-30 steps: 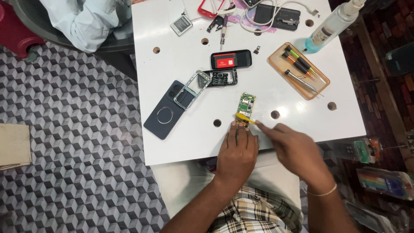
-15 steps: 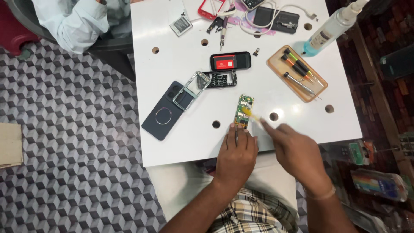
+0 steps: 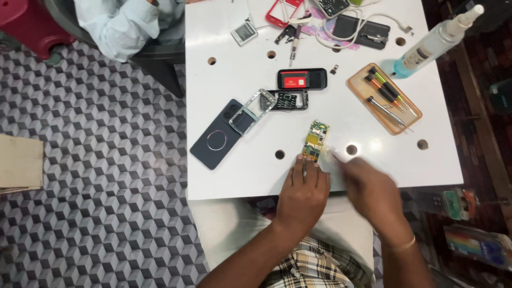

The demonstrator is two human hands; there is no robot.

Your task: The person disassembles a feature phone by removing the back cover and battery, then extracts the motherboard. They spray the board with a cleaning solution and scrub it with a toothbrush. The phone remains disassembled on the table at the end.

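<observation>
Phone already stripped, green circuit board (image 3: pixel 316 140) bare on white counter (image 3: pixel 240 170) at lower centre, left hand (image 3: pixel 303 192) fingers together pinning its near end, blurred right hand (image 3: pixel 373 194) grip unclear, reassembly all left.

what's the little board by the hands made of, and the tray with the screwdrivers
The circuit board looks like green laminate with metal parts: matte green face, yellow and silvery patches. The tray looks like wood or wood-look plastic: smooth orange-brown surface with rounded corners; which of the two is unclear.
</observation>
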